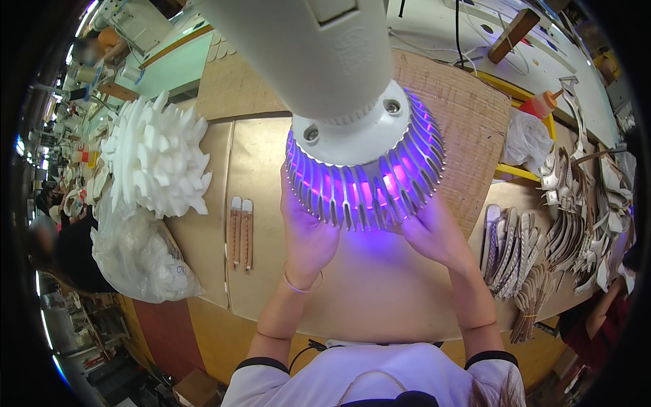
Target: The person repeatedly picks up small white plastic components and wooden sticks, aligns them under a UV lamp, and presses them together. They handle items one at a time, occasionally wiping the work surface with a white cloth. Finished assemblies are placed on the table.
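Observation:
A big white lamp head [367, 197] with metal fins and a purple-blue glow hangs over the middle of the table and blocks much of the view. Under its left rim is my left hand [312, 234], a thin bracelet at the wrist. My right hand [437, 227] reaches under the right rim. The lamp hides the fingers of both hands and anything between them. Two narrow brown strips [241, 234] with white tips lie side by side on the brown table covering [352, 305], left of my left hand.
At the left sit a pile of white foam shapes [156, 159] and a clear plastic bag [146, 261]. Several bundled straps [512, 251] lie at the right. Behind are a cardboard sheet [461, 115], a yellow crate [515, 171] and a bottle with orange tip [540, 104]. Other people are at both sides.

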`<state>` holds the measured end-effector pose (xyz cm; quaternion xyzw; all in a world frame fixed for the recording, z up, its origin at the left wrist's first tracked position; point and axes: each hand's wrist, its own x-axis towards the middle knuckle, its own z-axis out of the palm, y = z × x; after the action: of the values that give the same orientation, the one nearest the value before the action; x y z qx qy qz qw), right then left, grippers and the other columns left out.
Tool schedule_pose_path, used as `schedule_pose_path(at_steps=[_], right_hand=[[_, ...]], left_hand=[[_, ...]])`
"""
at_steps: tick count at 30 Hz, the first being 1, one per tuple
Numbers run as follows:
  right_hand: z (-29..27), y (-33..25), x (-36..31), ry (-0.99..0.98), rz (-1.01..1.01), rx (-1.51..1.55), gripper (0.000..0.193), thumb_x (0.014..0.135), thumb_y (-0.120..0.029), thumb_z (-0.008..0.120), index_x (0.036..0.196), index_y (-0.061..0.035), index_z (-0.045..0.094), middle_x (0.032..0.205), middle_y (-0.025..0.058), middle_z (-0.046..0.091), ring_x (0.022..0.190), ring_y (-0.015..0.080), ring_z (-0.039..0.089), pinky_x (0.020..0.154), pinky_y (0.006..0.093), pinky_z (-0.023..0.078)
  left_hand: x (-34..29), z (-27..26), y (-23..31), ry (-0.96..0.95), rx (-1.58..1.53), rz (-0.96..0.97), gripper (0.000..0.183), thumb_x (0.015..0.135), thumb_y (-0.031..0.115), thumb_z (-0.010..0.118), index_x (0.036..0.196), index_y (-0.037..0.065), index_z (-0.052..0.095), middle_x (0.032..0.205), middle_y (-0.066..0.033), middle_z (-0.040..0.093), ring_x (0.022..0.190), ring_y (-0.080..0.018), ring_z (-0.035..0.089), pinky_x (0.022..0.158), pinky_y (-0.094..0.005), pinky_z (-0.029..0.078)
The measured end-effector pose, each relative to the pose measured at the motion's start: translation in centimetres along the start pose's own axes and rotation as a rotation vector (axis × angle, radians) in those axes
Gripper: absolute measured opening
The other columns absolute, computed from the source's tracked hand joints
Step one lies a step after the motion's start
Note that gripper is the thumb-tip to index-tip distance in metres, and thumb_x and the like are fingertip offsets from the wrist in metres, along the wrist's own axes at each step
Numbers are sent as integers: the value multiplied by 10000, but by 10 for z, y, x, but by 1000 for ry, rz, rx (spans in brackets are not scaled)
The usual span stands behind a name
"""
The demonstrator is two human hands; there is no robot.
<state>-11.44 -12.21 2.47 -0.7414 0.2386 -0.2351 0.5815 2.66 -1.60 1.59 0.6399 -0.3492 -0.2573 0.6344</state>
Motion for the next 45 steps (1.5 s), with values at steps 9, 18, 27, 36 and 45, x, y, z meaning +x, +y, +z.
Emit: schedule_pose_path(at_steps=[9, 18, 27, 36, 45], right_hand=[[1, 1, -2, 14, 21, 12, 260, 986, -211, 508, 1044, 30, 586, 738, 108, 615, 663, 190, 585, 637, 331, 471], [1, -3, -6, -14, 183, 99, 258, 982, -208, 520, 1021, 35, 595, 672, 66, 577, 590, 131, 516, 577, 306, 442], [0, -13, -10, 2, 251, 64, 271, 979, -195, 529, 1080, 44, 607, 669, 57, 581, 585, 112, 521, 558, 293, 438], [1, -11, -12, 21, 248, 56, 260, 975, -190, 532, 1073, 38, 614, 665, 52, 583, 574, 108, 531, 543, 286, 436], [1, -12, -13, 36, 258, 95, 248, 971, -175, 531, 1055, 43, 614, 676, 50, 593, 586, 109, 555, 556, 282, 457]], left_hand=[[-4, -1, 1, -31, -121, -19, 656, 738, -142, 469, 1362, 3, 329, 1223, -76, 520, 1155, -135, 513, 978, -305, 444], [-5, 5, 1, -38, -72, -8, 611, 827, -84, 540, 1376, -13, 282, 1237, -95, 518, 1156, -151, 530, 959, -304, 469], [-12, 11, -3, 12, -88, -109, 630, 833, -113, 524, 1394, -20, 253, 1242, -115, 504, 1168, -170, 529, 948, -292, 474], [-8, 5, -5, -43, -223, -142, 602, 830, -68, 599, 1359, 2, 321, 1238, -95, 524, 1151, -149, 539, 944, -294, 475], [-10, 7, -11, -85, -241, -120, 453, 842, -67, 619, 1253, 8, 443, 1163, -67, 579, 1082, -127, 582, 911, -285, 492]])
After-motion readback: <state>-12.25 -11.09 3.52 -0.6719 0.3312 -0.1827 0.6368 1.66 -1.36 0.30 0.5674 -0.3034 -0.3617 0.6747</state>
